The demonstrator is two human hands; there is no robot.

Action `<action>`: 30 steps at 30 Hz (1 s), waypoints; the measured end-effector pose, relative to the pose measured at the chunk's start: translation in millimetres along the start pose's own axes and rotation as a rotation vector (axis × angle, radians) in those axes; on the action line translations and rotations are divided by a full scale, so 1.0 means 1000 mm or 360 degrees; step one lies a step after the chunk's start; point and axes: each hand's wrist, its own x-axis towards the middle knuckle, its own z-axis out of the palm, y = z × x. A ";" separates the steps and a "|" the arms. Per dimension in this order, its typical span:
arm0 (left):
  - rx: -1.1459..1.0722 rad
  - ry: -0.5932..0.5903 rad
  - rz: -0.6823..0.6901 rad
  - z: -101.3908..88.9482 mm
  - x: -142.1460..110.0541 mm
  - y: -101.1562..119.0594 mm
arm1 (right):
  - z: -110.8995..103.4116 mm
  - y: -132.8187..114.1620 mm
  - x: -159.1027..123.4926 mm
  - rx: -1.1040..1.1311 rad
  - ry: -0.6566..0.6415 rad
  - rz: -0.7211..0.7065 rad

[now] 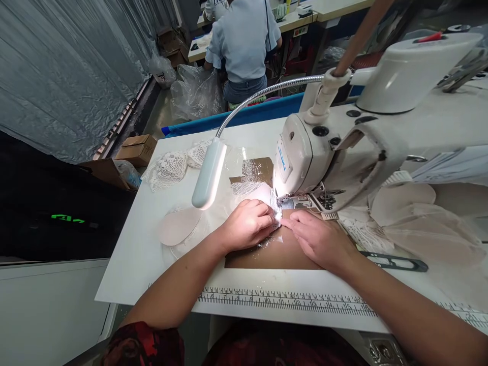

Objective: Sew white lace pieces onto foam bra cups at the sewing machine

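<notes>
Under the needle area of a white sewing machine (301,152) lies a white lace bra cup (263,192), brightly lit. My left hand (249,223) is closed on its near edge, fingers bunched and pressed down close to the presser foot. From the other side my right hand (320,236) meets the same edge, one finger stretched to the fabric and the others curled. The exact grip of its fingertips is partly hidden. Brown board or tape (290,254) covers the table beneath both hands. The foot and needle are hard to make out in the glare.
A lamp (209,173) on a bendable neck hangs left of the machine. Lace pieces (168,168) and a beige cup pad (181,226) lie left; more cups (404,201) and a dark flat tool (396,261) lie right. A printed ruler (282,301) lines the front edge. A person (244,40) sits ahead.
</notes>
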 end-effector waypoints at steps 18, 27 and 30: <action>0.0231 -0.0099 0.0089 0.001 -0.002 0.001 | 0.003 -0.003 0.003 -0.0102 -0.0010 0.0110; 0.0172 -0.0070 0.0009 -0.002 0.001 -0.001 | 0.002 -0.005 0.007 -0.0293 -0.0075 0.0263; 0.0120 -0.0119 0.0025 -0.005 0.000 -0.001 | 0.004 -0.004 0.007 -0.0294 -0.0088 0.0319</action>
